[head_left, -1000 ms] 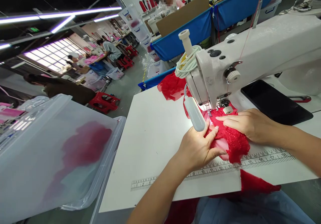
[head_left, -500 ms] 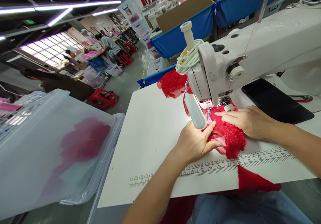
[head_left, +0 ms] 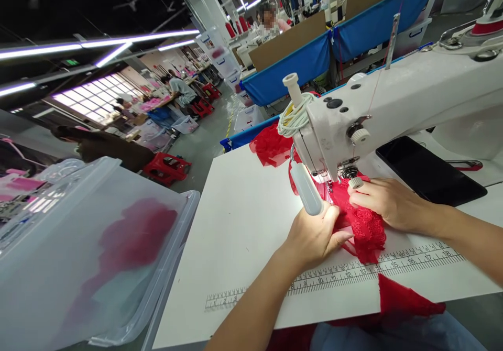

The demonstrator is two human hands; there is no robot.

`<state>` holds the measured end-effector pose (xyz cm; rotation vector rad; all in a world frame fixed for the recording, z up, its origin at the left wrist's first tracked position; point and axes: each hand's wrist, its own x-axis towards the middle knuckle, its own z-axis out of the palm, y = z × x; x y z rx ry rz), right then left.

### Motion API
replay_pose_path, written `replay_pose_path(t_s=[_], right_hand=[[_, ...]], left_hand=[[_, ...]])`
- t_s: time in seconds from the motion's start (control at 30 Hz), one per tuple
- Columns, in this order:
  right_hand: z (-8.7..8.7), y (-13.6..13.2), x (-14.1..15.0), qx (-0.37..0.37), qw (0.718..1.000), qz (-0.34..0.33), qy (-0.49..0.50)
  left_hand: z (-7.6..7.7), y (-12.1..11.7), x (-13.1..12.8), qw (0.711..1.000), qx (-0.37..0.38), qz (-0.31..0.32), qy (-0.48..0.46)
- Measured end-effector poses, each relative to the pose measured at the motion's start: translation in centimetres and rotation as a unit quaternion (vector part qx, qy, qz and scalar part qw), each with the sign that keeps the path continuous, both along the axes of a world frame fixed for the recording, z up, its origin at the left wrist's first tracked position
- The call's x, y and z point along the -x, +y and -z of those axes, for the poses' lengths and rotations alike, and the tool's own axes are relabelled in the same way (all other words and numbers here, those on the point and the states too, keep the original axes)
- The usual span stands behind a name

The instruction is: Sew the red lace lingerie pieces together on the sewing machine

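Note:
A piece of red lace fabric (head_left: 367, 230) lies under the needle of a white sewing machine (head_left: 393, 99) on a white table (head_left: 243, 220). My left hand (head_left: 314, 236) rests on the fabric's left edge, its fingers pressed together on the lace just below the machine's small lamp (head_left: 306, 188). My right hand (head_left: 383, 201) lies curled on top of the lace to the right of the presser foot, holding it down. More red fabric (head_left: 404, 301) hangs off the table's front edge onto my lap.
A printed ruler (head_left: 338, 275) runs along the table front. A black phone (head_left: 428, 170) lies right of the machine. A clear plastic bin (head_left: 90, 246) with red fabric inside stands at the left. More red lace (head_left: 271, 144) lies behind the machine. Other people work at far tables.
Both hands have crept forward toward the needle with the lace. My right fingers have curled in from flat. The camera view has tipped up a little.

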<state>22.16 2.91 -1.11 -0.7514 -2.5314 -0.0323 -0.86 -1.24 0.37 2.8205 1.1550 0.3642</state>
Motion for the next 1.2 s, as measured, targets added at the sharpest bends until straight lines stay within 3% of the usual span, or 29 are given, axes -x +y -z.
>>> replay_pose_path(t_s=[0.4,1.2], right_hand=[[0.7,0.2,-0.3,-0.040,0.999,0.014,-0.009],[0.0,0.0,0.0,-0.029,0.998,0.050,-0.009]], left_hand=[[0.6,-1.4,0.1,0.989,-0.145,-0.004,0.039],[0.7,-1.1,0.4,0.986,-0.146,-0.038,0.068]])
